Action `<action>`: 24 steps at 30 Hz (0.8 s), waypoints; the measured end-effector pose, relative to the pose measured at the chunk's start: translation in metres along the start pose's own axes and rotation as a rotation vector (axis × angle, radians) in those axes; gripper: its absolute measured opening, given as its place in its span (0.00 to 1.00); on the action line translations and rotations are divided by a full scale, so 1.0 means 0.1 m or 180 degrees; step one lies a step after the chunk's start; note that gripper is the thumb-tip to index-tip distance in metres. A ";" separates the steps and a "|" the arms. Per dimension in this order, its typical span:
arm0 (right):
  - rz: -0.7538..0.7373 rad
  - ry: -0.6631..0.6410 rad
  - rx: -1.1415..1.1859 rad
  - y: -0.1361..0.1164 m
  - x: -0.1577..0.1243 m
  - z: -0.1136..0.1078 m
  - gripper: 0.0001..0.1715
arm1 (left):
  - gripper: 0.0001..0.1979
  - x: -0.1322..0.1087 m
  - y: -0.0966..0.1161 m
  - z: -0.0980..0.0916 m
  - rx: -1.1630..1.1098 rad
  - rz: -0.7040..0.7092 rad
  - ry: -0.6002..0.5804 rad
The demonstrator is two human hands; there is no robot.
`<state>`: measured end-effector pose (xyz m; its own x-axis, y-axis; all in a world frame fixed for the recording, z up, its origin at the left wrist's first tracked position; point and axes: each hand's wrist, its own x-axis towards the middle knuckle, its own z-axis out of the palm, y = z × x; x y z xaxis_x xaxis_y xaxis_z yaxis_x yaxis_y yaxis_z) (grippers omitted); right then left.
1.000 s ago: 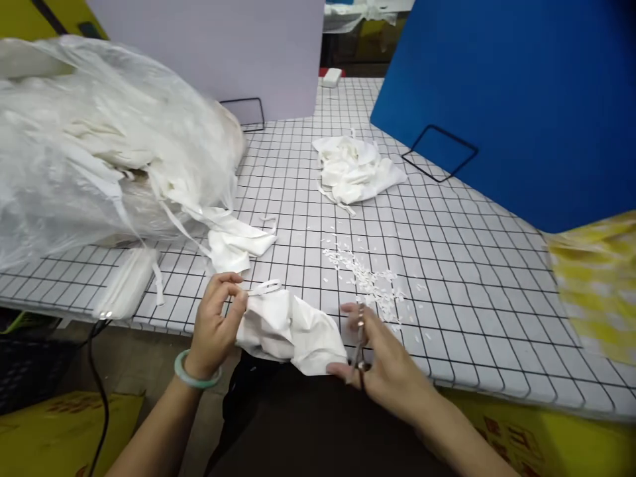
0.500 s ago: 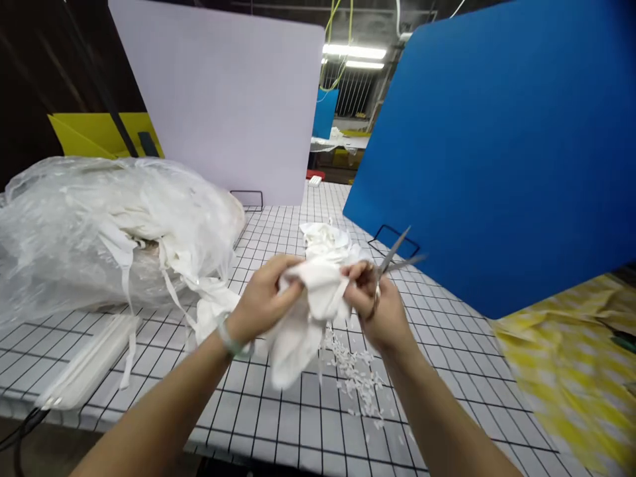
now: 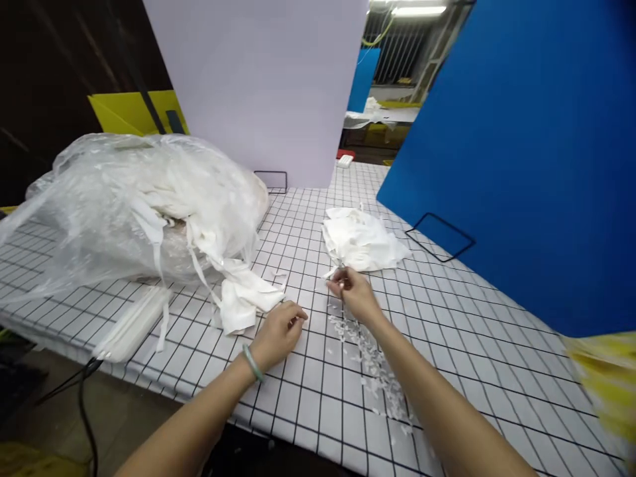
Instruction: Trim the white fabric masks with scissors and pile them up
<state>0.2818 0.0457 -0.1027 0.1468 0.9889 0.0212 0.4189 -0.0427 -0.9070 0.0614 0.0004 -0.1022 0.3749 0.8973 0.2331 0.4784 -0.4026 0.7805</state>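
Observation:
My left hand [image 3: 279, 329] rests on the checked tabletop [image 3: 308, 391] with its fingers curled in and nothing in them, just right of a white cloth piece [image 3: 243, 299] that trails from the bag. My right hand [image 3: 350, 289] is closed in a pinch at the near edge of a small pile of white cloth pieces [image 3: 362, 238]. A thin metal part of the scissors [image 3: 342, 297] shows between its fingers. White cut scraps [image 3: 370, 354] lie scattered under my right forearm.
A big clear plastic bag of white cloth [image 3: 124, 199] fills the left of the table, with a flat white stack [image 3: 132, 323] in front of it. A lilac board [image 3: 258, 86] and a blue board [image 3: 521, 152] stand behind. Yellow cloth [image 3: 606, 384] lies at right.
Both hands held a white cloth piece up half a second ago; it has left my hands. My left hand dropped to the table, and my right hand reached to the far pile.

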 end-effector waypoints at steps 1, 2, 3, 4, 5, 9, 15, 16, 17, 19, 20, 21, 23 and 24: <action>-0.0129 -0.0290 0.0051 -0.07 -0.05 0.24 0.15 | 0.09 -0.12 -0.03 -0.07 0.0139 0.0003 0.0163; -0.0266 -0.0532 0.0094 -0.15 -0.07 0.48 0.14 | 0.10 -0.20 -0.07 -0.16 0.0302 -0.0004 0.0358; -0.0396 -0.0703 0.0122 -0.24 -0.08 0.70 0.15 | 0.10 -0.22 -0.13 -0.27 0.0480 -0.0014 0.0555; -0.0497 -0.0812 0.0136 -0.32 -0.08 0.89 0.15 | 0.10 -0.20 -0.20 -0.40 0.0662 -0.0018 0.0726; -0.0560 -0.0861 0.0136 -0.39 -0.06 1.05 0.14 | 0.11 -0.15 -0.28 -0.54 0.0837 -0.0008 0.0848; -0.0450 -0.0709 0.0136 -0.54 -0.01 1.22 0.10 | 0.15 0.17 -0.55 -1.06 0.1325 0.0196 0.0792; -0.0096 -0.0589 0.0461 -0.55 -0.68 0.62 0.12 | 0.13 -0.06 -0.35 -1.12 0.1561 0.0529 0.0697; -0.0042 -0.0595 0.0575 -0.55 -0.85 0.54 0.14 | 0.12 -0.19 -0.28 -1.04 0.1547 0.0627 0.0745; 0.0016 -0.0592 0.0656 -0.54 -1.02 0.49 0.15 | 0.12 -0.34 -0.23 -0.96 0.1497 0.0715 0.0821; 0.0106 -0.0542 0.0732 -0.54 -1.30 0.47 0.16 | 0.11 -0.60 -0.14 -0.78 0.1204 0.0698 0.1156; 0.0130 -0.0524 0.0718 -0.53 -1.42 0.48 0.15 | 0.11 -0.71 -0.11 -0.70 0.0905 0.0515 0.1377; 0.0138 -0.0536 0.0702 -0.54 -1.52 0.51 0.15 | 0.09 -0.79 -0.08 -0.64 0.0463 0.0197 0.1567; 0.0044 -0.0659 0.0678 -0.54 -1.68 0.58 0.12 | 0.07 -0.88 -0.05 -0.57 -0.0822 -0.0656 0.1786; -0.0043 -0.0748 0.0644 -0.54 -1.73 0.61 0.11 | 0.06 -0.89 -0.04 -0.57 -0.1582 -0.1074 0.1816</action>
<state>0.1791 -0.1149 -0.0825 -0.0788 0.9960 -0.0426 0.2291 -0.0235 -0.9731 -0.0192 -0.0677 -0.0931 -0.2508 0.9634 0.0944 0.0359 -0.0882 0.9955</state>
